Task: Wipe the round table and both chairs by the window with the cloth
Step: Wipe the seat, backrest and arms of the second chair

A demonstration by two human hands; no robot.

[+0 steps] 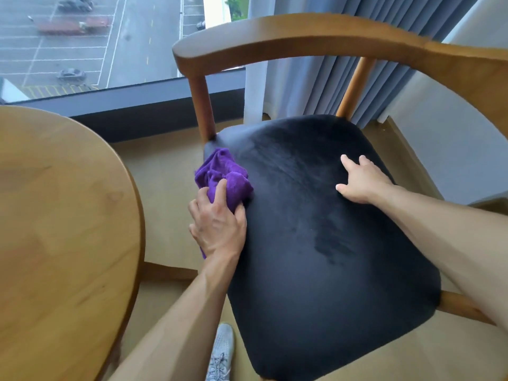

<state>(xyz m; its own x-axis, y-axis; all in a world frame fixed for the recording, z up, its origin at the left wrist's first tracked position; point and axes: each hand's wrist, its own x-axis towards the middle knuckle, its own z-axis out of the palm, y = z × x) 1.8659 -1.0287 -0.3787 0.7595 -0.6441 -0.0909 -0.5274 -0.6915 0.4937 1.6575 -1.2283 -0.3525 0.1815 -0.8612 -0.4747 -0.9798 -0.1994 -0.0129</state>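
Left hand [217, 224] clamps cloth [222, 177] at seat [316, 215] edge, bunch pointing windowward | right hand [362, 182] flat, fingers apart

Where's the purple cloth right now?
In the head view, the purple cloth is bunched in the left hand at the left edge of the chair's black seat, between the round table and the chair.

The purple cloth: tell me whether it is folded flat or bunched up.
Bunched up. The cloth sits in crumpled folds at the left edge of the seat, gripped by the left hand.
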